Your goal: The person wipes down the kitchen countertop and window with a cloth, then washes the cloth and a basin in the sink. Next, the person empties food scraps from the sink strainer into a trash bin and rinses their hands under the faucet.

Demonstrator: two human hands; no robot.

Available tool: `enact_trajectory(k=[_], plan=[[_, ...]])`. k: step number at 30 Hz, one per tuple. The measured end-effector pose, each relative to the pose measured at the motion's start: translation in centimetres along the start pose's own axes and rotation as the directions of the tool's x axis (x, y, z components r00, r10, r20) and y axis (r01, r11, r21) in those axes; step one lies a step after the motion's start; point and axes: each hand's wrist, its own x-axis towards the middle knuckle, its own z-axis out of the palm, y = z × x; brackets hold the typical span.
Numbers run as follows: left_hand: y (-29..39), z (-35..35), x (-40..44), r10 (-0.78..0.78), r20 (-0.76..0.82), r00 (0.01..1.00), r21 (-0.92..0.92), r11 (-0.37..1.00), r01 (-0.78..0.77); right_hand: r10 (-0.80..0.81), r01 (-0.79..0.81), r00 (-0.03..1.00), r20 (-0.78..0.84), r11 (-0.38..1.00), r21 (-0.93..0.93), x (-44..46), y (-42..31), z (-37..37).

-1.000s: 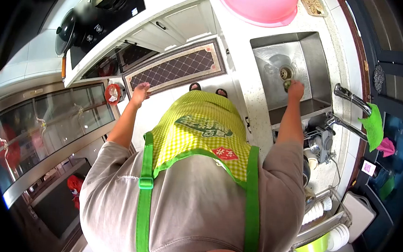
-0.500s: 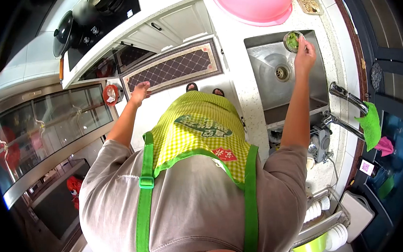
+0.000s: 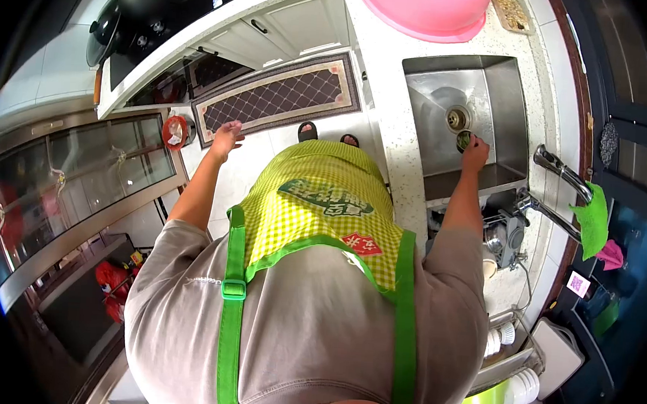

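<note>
My right hand (image 3: pixel 476 153) is closed on the rim of a small round cup with green leaves (image 3: pixel 463 141) inside. It holds the cup low in the steel sink (image 3: pixel 509 102), near the drain (image 3: pixel 458 120). Whether the cup touches the sink floor I cannot tell. Away to the left, my left hand (image 3: pixel 226 138) hangs over the floor with nothing in it, its fingers loosely apart. Right of the sink stands the chrome tap (image 3: pixel 562 172), with a green cloth (image 3: pixel 593 222) draped on its end.
An upturned pink basin (image 3: pixel 424 8) and a tray of small pieces (image 3: pixel 511 10) stand beyond the sink. A patterned mat (image 3: pixel 278 99) lies on the floor. At left are the stove (image 3: pixel 183 16) and a red bin (image 3: pixel 174 132); a dish rack (image 3: pixel 506 369) is at lower right.
My right hand has brought the cup of leaves from the sink's far edge down toward me, beside the drain. My left hand has barely moved. The view has shifted slightly.
</note>
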Motion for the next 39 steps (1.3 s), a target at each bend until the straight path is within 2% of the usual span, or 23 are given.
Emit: enact_trajectory(k=[1,2,4,5,8,9,11,13,15,16,19,20,21,25,27,28,29,31,32,34,37,39], plan=[[-0.6,-0.1,-0.2,-0.008,0.003,1.000,-0.028,1.000,0.008,0.090,-0.088,0.995,-0.030,0.993,0.078,-0.2,-0.8,0.0],[-1.5,-0.1,-0.8,-0.022,0.003,1.000,-0.028,0.999,0.022,0.090,-0.089,0.996,-0.017,0.993,0.072,-0.5,-1.4,-0.3],[-1.6,0.0,-0.8,-0.069,-0.032,0.997,-0.020,0.997,0.069,0.139,-0.098,0.975,-0.171,0.968,0.231,1.3,-2.8,0.3],[-1.7,0.0,-0.9,-0.071,-0.034,0.997,-0.022,0.997,0.070,0.137,-0.096,0.976,-0.169,0.968,0.232,1.9,-3.3,0.2],[-2.4,-0.5,-1.6,-0.025,0.033,0.999,-0.057,0.998,0.027,0.062,0.030,0.958,-0.278,0.948,0.316,4.2,-6.9,-1.6],[-2.2,-0.5,-2.2,-0.023,0.031,0.999,-0.049,0.999,0.024,0.050,0.039,0.962,-0.269,0.948,0.315,4.6,-9.0,-2.8],[-2.2,-0.7,-3.0,-0.039,0.010,0.999,-0.073,0.997,0.040,0.020,0.096,0.975,-0.221,0.858,0.504,5.1,-14.3,-6.0],[-3.3,-1.3,-3.0,-0.046,-0.010,0.999,-0.107,0.993,0.044,-0.051,0.160,0.976,-0.214,0.832,0.531,5.6,-18.5,-7.5],[-4.5,-2.3,-3.3,-0.051,-0.037,0.998,-0.149,0.988,0.045,-0.209,0.287,0.958,-0.197,0.644,0.709,5.9,-23.5,-8.6],[-5.2,-3.0,-3.5,-0.051,-0.042,0.998,-0.170,0.985,0.043,-0.274,0.334,0.941,-0.199,0.666,0.666,5.3,-27.2,-10.1],[-7.4,-5.3,-4.5,-0.051,-0.080,0.995,-0.248,0.968,0.030,-0.412,0.333,0.906,-0.091,0.566,0.754,4.5,-34.6,-9.3],[-8.3,-6.2,-4.8,-0.017,-0.107,0.994,-0.249,0.968,-0.010,-0.464,0.354,0.882,-0.079,0.542,0.762,3.7,-37.5,-9.0],[-9.3,-7.1,-5.4,0.014,-0.139,0.990,-0.249,0.967,-0.049,-0.530,0.398,0.840,-0.115,0.459,0.794,3.0,-40.0,-7.9],[-10.6,-11.3,-8.2,0.178,-0.242,0.954,-0.261,0.935,-0.241,-0.699,0.328,0.714,0.039,0.384,0.863,-3.8,-52.1,-4.7],[-10.0,-14.4,-10.4,0.269,-0.244,0.932,-0.244,0.913,-0.327,-0.762,0.307,0.644,0.073,0.345,0.887,-8.0,-57.9,-1.5],[-10.2,-16.0,-11.0,0.346,-0.256,0.903,-0.245,0.880,-0.407,-0.790,0.297,0.606,0.096,0.336,0.894,-10.3,-60.9,-0.4],[-10.5,-17.5,-11.5,0.323,-0.298,0.898,-0.271,0.874,-0.404,-0.815,0.282,0.567,0.122,0.331,0.900,-13.0,-63.9,0.8],[-9.1,-20.4,-13.9,0.458,-0.362,0.812,-0.209,0.809,-0.549,-0.881,0.287,0.452,0.141,0.293,0.912,-17.9,-69.6,2.7],[-9.1,-22.0,-14.8,0.428,-0.397,0.812,-0.229,0.811,-0.539,-0.910,0.302,0.393,0.135,0.266,0.916,-20.6,-72.5,3.3],[-8.7,-25.1,-16.0,0.504,-0.499,0.705,-0.074,0.786,-0.614,-0.950,0.308,0.285,0.127,0.216,0.926,-25.3,-77.6,4.8],[-8.9,-29.9,-16.5,0.433,-0.583,0.687,-0.090,0.806,-0.585,-0.979,0.240,0.183,0.095,0.138,0.961,-32.0,-84.5,7.3],[-9.7,-32.9,-15.5,0.408,-0.641,0.650,-0.106,0.791,-0.602,-0.987,0.227,0.106,0.124,0.146,0.963,-35.6,-88.5,9.0]])
